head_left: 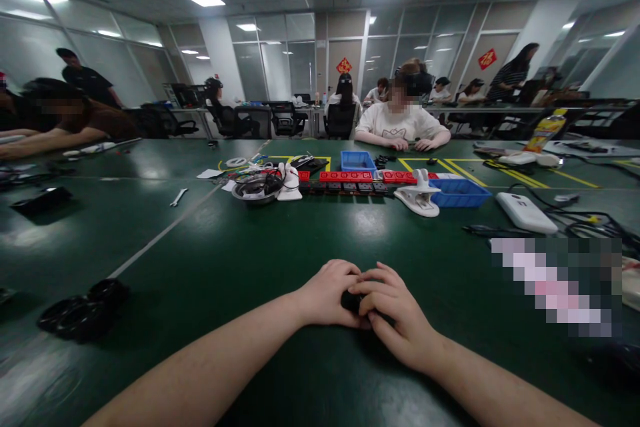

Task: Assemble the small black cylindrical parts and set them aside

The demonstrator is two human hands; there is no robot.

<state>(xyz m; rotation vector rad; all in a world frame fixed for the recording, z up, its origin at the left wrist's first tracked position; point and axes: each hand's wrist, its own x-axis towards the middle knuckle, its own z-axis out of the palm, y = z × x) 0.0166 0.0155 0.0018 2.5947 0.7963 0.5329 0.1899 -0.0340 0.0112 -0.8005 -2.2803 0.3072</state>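
Observation:
Both my hands meet over the green table [240,360], around a small black object [352,301]. Only part of it shows between the fingers, so its kind cannot be made out. My left hand [327,293] is closed around its left side, knuckles up. From the right, my right hand [397,313] curls its fingers over the top, with the thumb low and close to the left hand. The hands touch or nearly touch each other, resting at or just above the tabletop.
Ahead lie a metal bowl [255,195] of cables, red power strips [350,177], a white clip [420,197], a blue bin [460,193] and a white power bank [525,212]. Leftward are a wrench [179,197] and black rings [83,313]. A person [400,120] sits opposite.

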